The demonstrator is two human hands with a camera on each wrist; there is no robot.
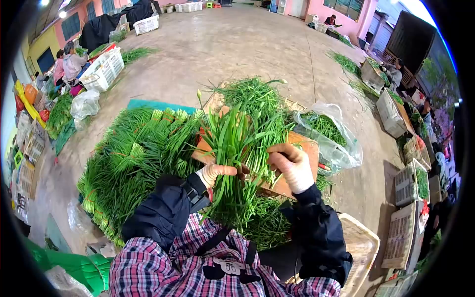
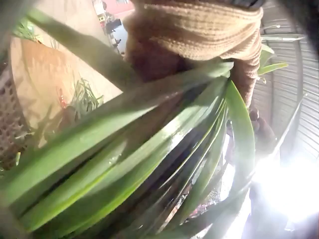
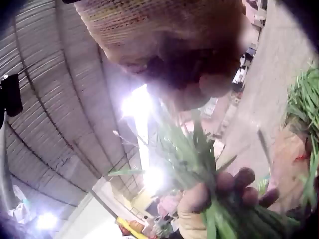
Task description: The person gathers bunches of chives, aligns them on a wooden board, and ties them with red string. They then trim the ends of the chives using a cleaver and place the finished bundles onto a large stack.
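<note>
The left hand (image 1: pixel 213 175) has its fingers clamped round green leaves (image 1: pixel 228 136) that spread above and below them, while beside these the right hand (image 1: pixel 293 167) bends its fingers, their hold unclear

a tan floor (image 1: pixel 222 47) extends to a pink wall (image 1: pixel 350 25) fitted with a window (image 1: pixel 345 6). a ribbed ceiling (image 3: pixel 47 94) spans overhead. a lamp (image 1: pixel 63 14) is lit.
</note>
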